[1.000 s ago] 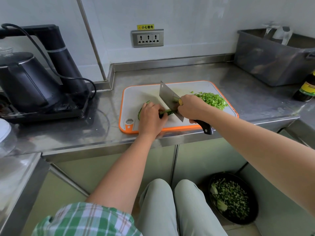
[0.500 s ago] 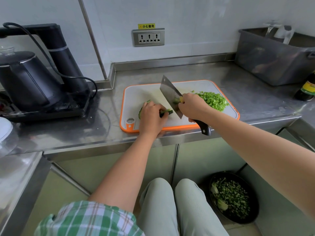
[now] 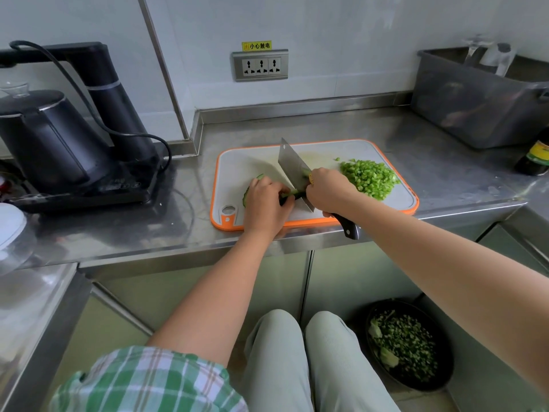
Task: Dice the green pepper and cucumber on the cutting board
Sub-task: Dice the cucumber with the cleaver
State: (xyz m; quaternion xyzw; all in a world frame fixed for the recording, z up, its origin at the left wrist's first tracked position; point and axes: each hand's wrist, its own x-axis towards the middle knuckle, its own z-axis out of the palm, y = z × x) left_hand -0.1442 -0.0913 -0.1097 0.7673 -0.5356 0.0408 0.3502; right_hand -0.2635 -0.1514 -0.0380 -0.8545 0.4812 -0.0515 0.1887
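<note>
Dark-green cucumber (image 3: 289, 195): lies on the near-left part of the cutting board (image 3: 246, 162), long axis running left to right along the board's near edge. It is mostly hidden under the left hand, with one end peeking out to the left and the cut end poking out to the right.
Left hand (image 3: 267, 203): fingers curled over the cucumber, pinning it to the board.
Right hand (image 3: 329, 193): clenched around the handle of the cleaver (image 3: 292, 168); the black handle end juts past the board's near edge.
Blade: runs far to near, across the cucumber's axis, and meets the exposed end just beside the left fingertips. How deep it has gone cannot be told.
Next cut, judged: the left hand must back off leftward along the axis. The narrow gap between fingers and blade is the hazard.
Green pepper dice (image 3: 370, 178): heaped on the board's right half, well apart from the cut; this part looks finished.
Counter (image 3: 445, 173): stainless steel, with the board near its front edge.
Room: black kettle (image 3: 50, 138) at the counter's left end, grey tub (image 3: 475, 108) at the right back corner, dark bottle (image 3: 534, 159) near it, wall socket (image 3: 260, 66) above, bowl (image 3: 407, 343) of chopped greens on the floor.
</note>
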